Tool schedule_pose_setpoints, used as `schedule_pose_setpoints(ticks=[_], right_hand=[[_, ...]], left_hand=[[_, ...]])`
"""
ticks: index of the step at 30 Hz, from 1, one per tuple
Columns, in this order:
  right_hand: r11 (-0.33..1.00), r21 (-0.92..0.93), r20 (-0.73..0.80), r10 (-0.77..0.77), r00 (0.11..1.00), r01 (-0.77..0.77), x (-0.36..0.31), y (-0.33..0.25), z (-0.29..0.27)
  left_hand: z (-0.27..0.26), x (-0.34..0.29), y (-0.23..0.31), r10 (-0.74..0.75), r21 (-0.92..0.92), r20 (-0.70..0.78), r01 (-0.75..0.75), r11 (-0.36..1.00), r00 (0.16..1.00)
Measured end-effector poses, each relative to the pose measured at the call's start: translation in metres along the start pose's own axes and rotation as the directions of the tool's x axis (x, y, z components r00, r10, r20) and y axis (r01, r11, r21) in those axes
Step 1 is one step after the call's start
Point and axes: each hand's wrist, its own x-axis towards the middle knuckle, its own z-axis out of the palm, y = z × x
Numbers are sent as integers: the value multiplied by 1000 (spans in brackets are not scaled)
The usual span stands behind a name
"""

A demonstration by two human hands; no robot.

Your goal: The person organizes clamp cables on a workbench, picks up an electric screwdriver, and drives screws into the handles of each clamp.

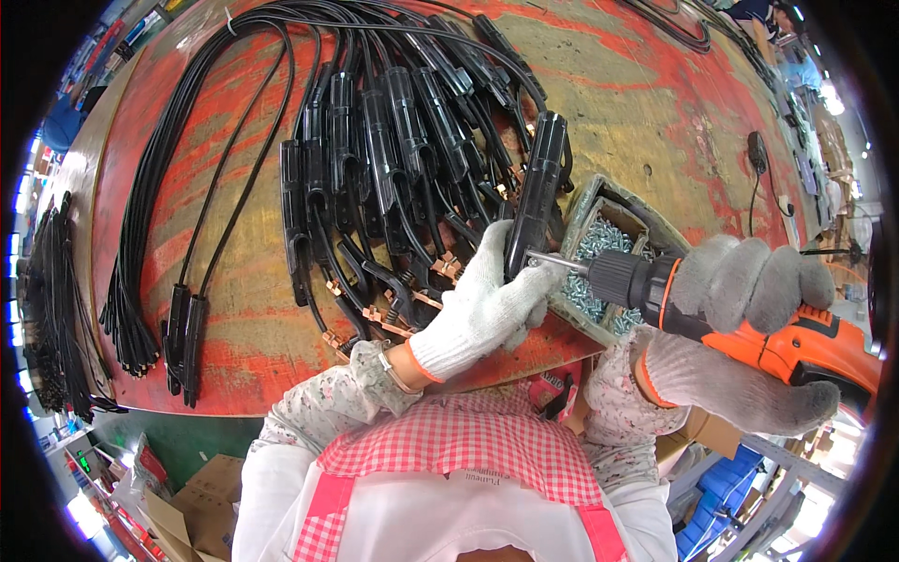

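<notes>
My left hand [487, 304], in a white knit glove, grips the lower end of a black welding electrode holder handle [541, 178] that tilts up and away. My right hand [749, 290], in a greyish glove, is wrapped round an orange and black cordless drill [796, 345]. Its long bit [560, 261] points left and meets the handle's near end beside my left fingers. The exact contact there is hidden. Left of my hands lies a heap of similar electrode holders [379, 150], some with copper jaws [387, 320] showing.
An open tray [667, 234] of small silvery screws [599, 245] sits under the drill. Black cables [187, 122] curve over the worn red table [646, 94], and another cable bundle [51, 309] hangs at the left edge. Cardboard boxes [201, 501] stand below left.
</notes>
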Motion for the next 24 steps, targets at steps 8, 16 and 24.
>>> schedule_pose_setpoints(ticks=[8,16,24], right_hand=[[991,-104,-60,-97,994,90,4,-2,-7],[969,-244,-134,-72,988,38,-1,-2,-2],[983,-176,-116,-80,990,59,0,-3,-6]], left_hand=[[-2,-1,6,-66,16,36,65,998,997],[-2,-3,5,-58,36,16,57,998,998],[-7,-5,8,-78,-34,87,82,996,993]])
